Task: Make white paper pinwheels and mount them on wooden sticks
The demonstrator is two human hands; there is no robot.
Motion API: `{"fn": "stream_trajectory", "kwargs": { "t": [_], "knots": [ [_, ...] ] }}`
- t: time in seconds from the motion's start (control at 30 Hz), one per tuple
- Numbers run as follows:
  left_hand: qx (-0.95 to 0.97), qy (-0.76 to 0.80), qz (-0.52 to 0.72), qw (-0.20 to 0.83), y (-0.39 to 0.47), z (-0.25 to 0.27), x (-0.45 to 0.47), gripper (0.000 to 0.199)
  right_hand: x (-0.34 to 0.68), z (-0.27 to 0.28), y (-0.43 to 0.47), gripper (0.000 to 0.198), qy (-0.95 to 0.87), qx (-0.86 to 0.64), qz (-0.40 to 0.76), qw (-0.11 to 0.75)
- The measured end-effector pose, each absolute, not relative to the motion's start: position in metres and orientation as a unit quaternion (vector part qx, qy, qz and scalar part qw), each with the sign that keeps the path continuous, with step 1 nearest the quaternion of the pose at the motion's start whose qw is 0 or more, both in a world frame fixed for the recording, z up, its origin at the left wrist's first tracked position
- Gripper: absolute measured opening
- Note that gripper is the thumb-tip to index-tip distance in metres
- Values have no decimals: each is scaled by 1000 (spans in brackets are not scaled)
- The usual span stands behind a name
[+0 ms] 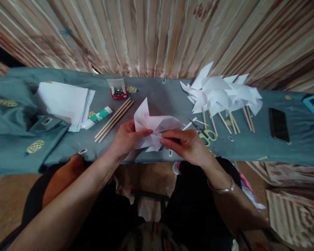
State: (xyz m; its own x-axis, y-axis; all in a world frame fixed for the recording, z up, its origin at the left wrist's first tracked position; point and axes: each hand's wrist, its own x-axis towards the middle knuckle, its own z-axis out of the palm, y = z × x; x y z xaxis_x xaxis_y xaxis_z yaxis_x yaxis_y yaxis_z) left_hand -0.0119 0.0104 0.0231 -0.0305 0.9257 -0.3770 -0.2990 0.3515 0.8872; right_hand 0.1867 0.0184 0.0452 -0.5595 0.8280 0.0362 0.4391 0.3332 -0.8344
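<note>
A white paper pinwheel (164, 122) is held up over the near edge of the table, between both hands. My left hand (129, 136) grips it from the left, with the thumb pressed near its centre. On the other side, my right hand (184, 143) is closed, its thumb and fingertips pinched together at the lower right of the pinwheel's centre. Whether a pin or only a paper corner sits in that pinch is too small to tell. Green-handled scissors (208, 136) lie just beyond the right hand, beside thin white paper strips (192, 122).
Several finished pinwheels on sticks (219, 92) lie at the back right, near a dark phone (278, 124). To the left are loose wooden sticks (113, 120), a glue stick (98, 117), a small open red box of pins (118, 92) and stacked white paper (64, 103). A pleated curtain hangs behind the table.
</note>
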Motion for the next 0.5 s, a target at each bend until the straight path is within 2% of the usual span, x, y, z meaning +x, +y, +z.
{"fn": "stream_trajectory", "kwargs": {
  "t": [0.33,0.5],
  "knots": [
    [335,524,462,632,7,23,-10,37,184,48,16,35,-777,-454,397,180],
    [341,521,453,638,4,24,-8,38,181,45,15,40,-791,-479,344,162]
  ]
}}
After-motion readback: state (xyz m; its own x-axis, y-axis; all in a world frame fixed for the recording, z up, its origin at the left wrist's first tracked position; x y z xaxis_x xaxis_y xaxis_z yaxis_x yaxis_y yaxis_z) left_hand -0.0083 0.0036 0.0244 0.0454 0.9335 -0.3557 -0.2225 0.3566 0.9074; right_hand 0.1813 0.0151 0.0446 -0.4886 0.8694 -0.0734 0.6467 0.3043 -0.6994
